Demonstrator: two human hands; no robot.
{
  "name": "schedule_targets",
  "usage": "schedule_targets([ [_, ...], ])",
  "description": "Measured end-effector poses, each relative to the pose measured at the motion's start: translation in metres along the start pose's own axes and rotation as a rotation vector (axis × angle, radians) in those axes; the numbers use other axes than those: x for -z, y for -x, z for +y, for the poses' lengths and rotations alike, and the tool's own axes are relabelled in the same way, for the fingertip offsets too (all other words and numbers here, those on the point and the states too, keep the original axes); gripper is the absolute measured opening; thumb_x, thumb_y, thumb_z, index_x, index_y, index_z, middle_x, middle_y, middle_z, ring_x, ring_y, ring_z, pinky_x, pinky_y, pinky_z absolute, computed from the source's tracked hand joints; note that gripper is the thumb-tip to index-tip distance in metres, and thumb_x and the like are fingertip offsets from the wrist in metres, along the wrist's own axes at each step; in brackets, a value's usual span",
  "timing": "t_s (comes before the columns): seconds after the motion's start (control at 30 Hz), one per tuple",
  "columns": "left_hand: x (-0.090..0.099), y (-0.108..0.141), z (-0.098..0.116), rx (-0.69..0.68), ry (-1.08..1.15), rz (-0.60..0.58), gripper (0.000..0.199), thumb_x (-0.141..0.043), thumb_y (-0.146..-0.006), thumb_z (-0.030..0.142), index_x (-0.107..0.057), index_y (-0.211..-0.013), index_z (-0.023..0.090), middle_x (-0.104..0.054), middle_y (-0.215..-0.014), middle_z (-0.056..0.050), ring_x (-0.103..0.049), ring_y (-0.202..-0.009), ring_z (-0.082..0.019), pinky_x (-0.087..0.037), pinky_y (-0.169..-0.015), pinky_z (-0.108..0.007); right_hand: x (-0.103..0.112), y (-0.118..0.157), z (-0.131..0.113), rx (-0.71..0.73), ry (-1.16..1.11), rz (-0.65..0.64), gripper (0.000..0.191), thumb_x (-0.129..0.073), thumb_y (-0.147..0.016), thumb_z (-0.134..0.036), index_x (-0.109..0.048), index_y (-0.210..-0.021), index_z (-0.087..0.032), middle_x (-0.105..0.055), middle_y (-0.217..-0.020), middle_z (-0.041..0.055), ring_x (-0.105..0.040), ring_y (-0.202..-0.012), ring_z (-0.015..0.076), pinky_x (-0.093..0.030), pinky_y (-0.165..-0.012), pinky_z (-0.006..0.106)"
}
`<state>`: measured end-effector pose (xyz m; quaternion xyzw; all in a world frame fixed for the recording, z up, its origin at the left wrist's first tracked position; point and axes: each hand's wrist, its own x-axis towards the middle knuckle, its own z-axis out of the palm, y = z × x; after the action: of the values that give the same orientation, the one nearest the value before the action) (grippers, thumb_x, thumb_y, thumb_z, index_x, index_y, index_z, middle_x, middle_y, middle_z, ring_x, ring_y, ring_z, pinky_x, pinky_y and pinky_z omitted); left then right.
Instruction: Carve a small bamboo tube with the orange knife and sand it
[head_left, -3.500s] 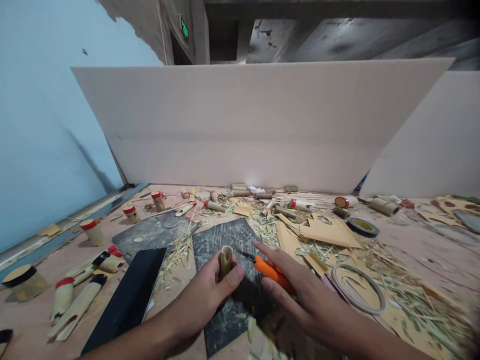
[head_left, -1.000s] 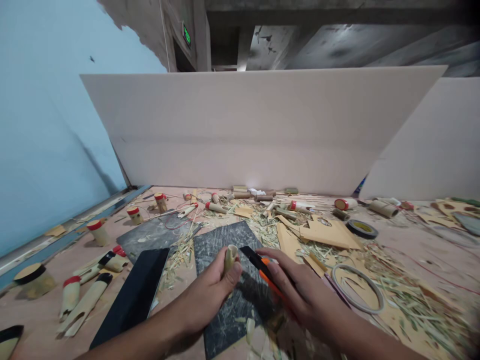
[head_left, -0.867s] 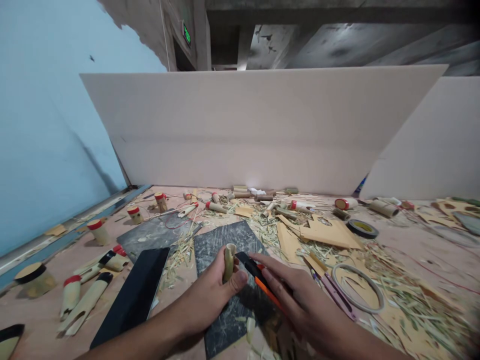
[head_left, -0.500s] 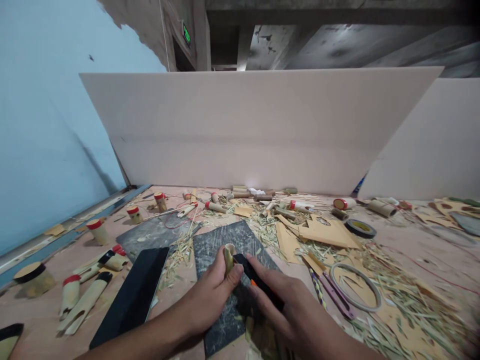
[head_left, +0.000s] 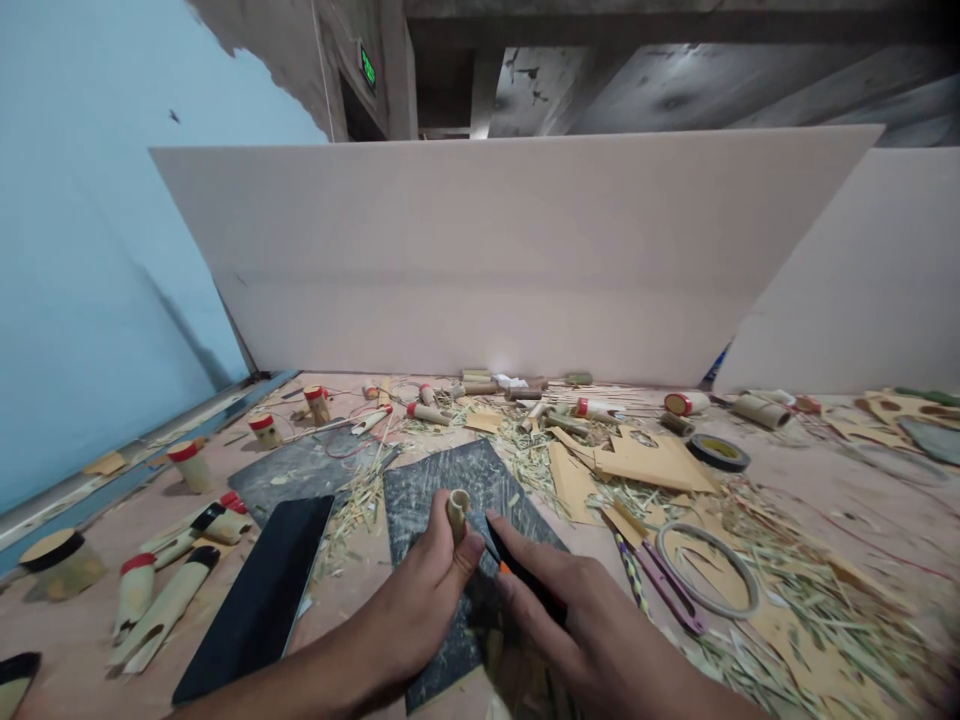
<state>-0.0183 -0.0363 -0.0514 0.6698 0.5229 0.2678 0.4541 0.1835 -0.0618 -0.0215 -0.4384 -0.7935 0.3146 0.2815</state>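
Note:
My left hand (head_left: 424, 590) is closed around a short hollow bamboo tube (head_left: 458, 508), its open end pointing up between thumb and fingers. In my right hand (head_left: 581, 600) is a black utility knife (head_left: 534, 588) with an orange part. The knife's blade (head_left: 481, 526) lies close beside the tube's right side; whether it touches is hard to make out. Both hands are above a dark, scuffed cutting mat (head_left: 457, 468) on the table.
A black phone-like slab (head_left: 255, 600) and bamboo pieces with red or black ends (head_left: 171, 610) lie to the left. Rightward are bamboo shavings (head_left: 817, 610), a tape roll (head_left: 718, 453), a ring (head_left: 709, 570) and a purple-handled tool (head_left: 671, 590). Behind stands a white board (head_left: 480, 260).
The knife has shifted slightly back from the bamboo tube, and more of its blade shows. The tube has turned a little in my left hand. The whole view has drifted slightly.

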Motion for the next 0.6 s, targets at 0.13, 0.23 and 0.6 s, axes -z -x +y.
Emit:
schedule_targets([
  [0.13,0.001,0.0,0.0,-0.095,0.011,-0.023,0.067,-0.027,-0.102,0.068,-0.021,-0.148,0.019,-0.041,-0.156,-0.021,-0.038,-0.147,-0.029,-0.03,-0.121,-0.047,0.008,-0.003,-0.012,-0.061,-0.235,-0.061,0.05,-0.049,-0.106,-0.043,-0.05,-0.154,-0.026,-0.061,-0.148,0.006,-0.058,-0.134,0.0257,-0.04,-0.117,0.042],
  [0.23,0.001,-0.001,0.0,-0.176,-0.021,-0.024,0.051,-0.025,-0.104,0.065,-0.033,-0.129,0.021,-0.055,-0.131,-0.016,-0.053,-0.126,-0.026,-0.04,-0.111,-0.042,0.011,-0.005,-0.017,-0.074,-0.363,-0.07,0.049,-0.054,-0.104,-0.047,-0.057,-0.148,-0.027,-0.065,-0.144,0.0038,-0.059,-0.132,0.0256,-0.039,-0.118,0.042],
  [0.6,-0.007,-0.004,-0.002,-0.167,-0.224,0.064,0.052,-0.019,-0.103,0.064,-0.036,-0.127,0.021,-0.05,-0.128,-0.016,-0.046,-0.125,-0.031,-0.033,-0.111,-0.049,0.007,-0.004,-0.007,-0.522,-0.881,-0.218,0.05,-0.065,-0.092,-0.057,-0.068,-0.131,-0.025,-0.054,-0.056,-0.0079,-0.037,-0.03,0.0046,-0.034,-0.032,0.014],
])
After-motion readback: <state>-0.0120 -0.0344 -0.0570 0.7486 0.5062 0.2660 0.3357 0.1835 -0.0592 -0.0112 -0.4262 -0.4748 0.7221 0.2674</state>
